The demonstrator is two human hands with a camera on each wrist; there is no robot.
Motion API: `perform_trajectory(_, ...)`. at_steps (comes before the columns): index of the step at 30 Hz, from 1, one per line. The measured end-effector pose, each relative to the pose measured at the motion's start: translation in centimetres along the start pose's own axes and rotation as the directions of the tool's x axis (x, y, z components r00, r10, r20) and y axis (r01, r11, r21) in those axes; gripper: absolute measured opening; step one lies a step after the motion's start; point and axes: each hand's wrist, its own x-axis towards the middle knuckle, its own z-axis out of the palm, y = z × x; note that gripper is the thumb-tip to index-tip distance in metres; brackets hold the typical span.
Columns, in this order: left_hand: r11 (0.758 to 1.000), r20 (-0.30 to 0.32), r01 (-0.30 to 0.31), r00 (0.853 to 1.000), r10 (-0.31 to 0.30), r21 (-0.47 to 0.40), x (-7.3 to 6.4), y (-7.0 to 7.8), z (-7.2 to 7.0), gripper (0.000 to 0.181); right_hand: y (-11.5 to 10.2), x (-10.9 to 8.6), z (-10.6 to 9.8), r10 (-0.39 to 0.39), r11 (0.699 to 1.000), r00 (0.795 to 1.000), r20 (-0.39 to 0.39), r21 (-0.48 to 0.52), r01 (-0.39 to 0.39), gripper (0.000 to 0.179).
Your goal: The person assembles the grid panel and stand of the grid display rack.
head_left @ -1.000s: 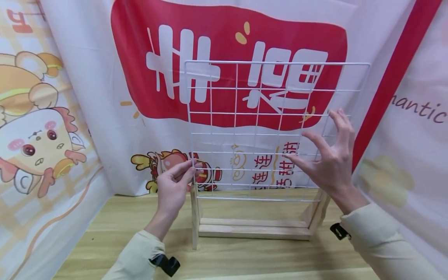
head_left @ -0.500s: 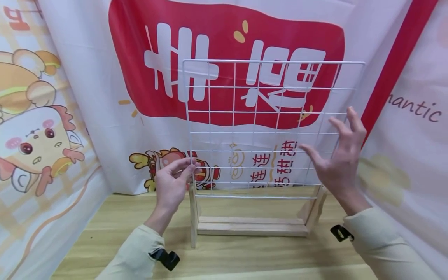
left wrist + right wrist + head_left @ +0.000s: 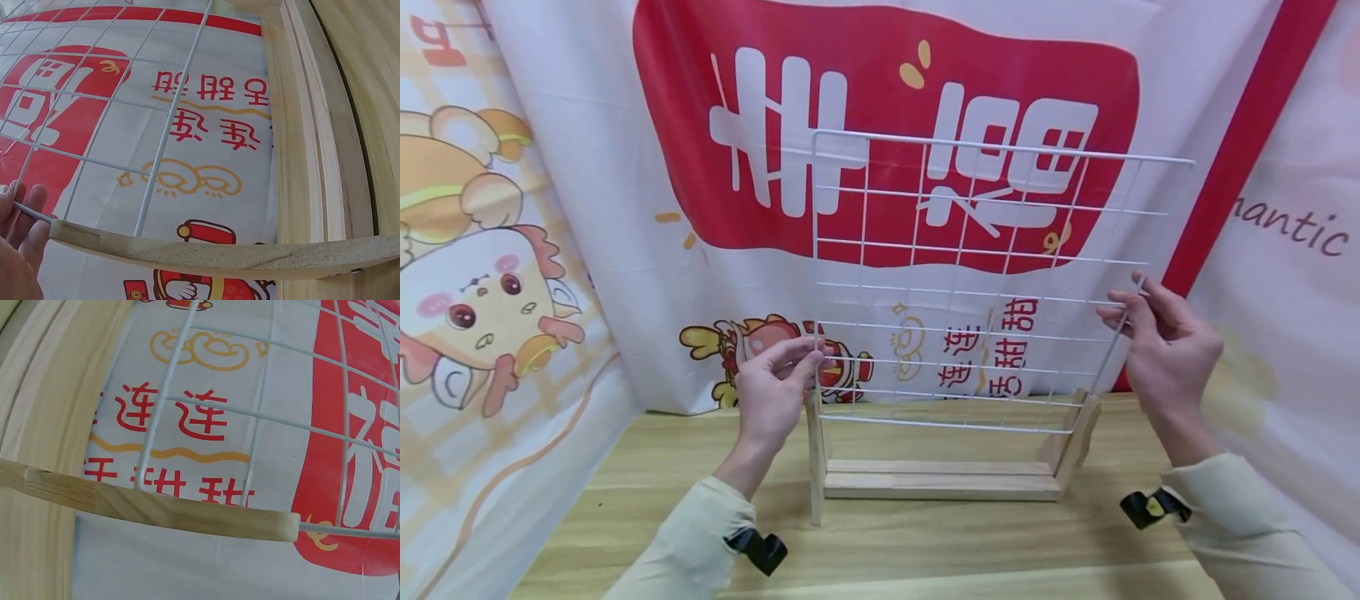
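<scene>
A white wire grid panel stands upright between the two side pieces of a light wooden stand. My left hand pinches the panel's left edge just above the left wooden side piece. On the other side, my right hand grips the panel's right edge between thumb and fingers. The right end sits lower at the top than the left. In the right wrist view the grid's side wire runs into the end of the right wooden side piece; the right hand is out of that view.
The stand rests on a wood-grain tabletop. Behind it hangs a white printed cloth with a red patch and characters. More printed cloth closes off the right side. Black straps circle both sleeves.
My right hand has moved from spread fingers beside the panel to gripping its right edge. The panel has tilted, its top right corner lower. The left hand keeps its hold.
</scene>
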Motion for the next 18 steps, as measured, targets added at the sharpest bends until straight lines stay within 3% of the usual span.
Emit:
perform_trajectory(3,1.0,-0.012,-0.01,1.0,0.009,-0.019,-0.1,-0.2,0.2,0.021,0.3,0.4,-0.7,0.064,0.987,0.998,0.028,0.145,-0.067,0.036)
perform_trajectory(7,0.999,-0.029,-0.019,0.999,0.018,-0.039,0.0,-0.1,0.3,0.022,0.0,0.9,-1.0,0.162,0.932,0.985,0.061,0.319,-0.173,0.038)
perform_trajectory(12,0.998,-0.055,-0.015,0.998,0.012,-0.055,0.3,0.0,0.4,0.023,-0.3,1.2,-1.2,0.247,0.896,0.963,0.104,0.355,-0.268,0.042)
perform_trajectory(18,0.996,-0.074,-0.012,0.997,0.005,-0.09,0.4,0.2,0.7,0.023,-0.5,1.2,-1.6,0.238,0.898,0.961,0.143,0.345,-0.274,0.044)
